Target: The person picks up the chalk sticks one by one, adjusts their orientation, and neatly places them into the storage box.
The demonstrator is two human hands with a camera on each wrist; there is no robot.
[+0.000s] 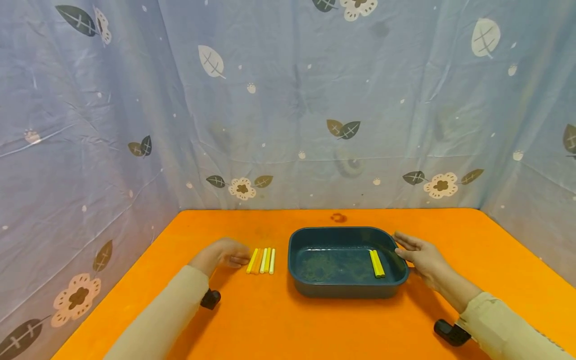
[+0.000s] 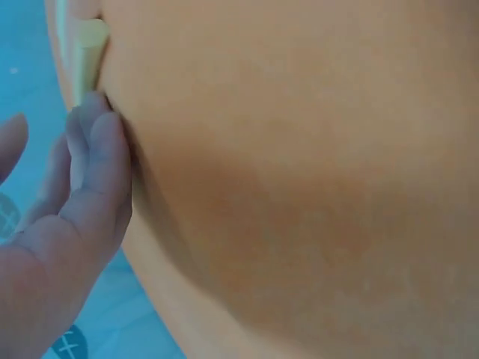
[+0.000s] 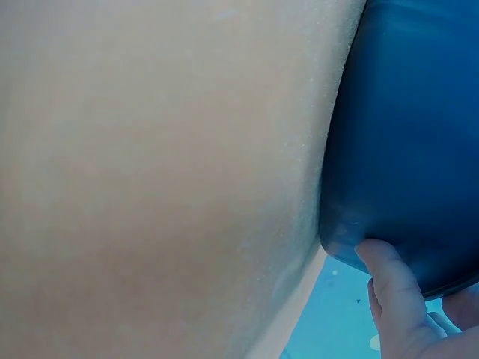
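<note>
A row of several chalk sticks [image 1: 261,261], yellow, orange and whitish, lies side by side on the orange table. My left hand [image 1: 226,252] is right at the left end of this row, fingers loosely bent and thumb apart. In the left wrist view a pale chalk stick [image 2: 89,56] shows just beyond the fingertips. A dark blue rectangular dish [image 1: 333,291] stands right of the row. Two yellow chalk sticks [image 1: 377,264] lie together inside it, near its right wall. My right hand [image 1: 423,259] holds the dish's right side, thumb at the rim and fingers along the outer wall.
The orange table [image 1: 256,320] reaches back to a blue-grey curtain [image 1: 279,125] with leaves and flowers, which also hangs at both sides. A small reddish mark [image 1: 338,218] is on the table behind the dish. Black wrist devices [image 1: 451,332] hang below both sleeves.
</note>
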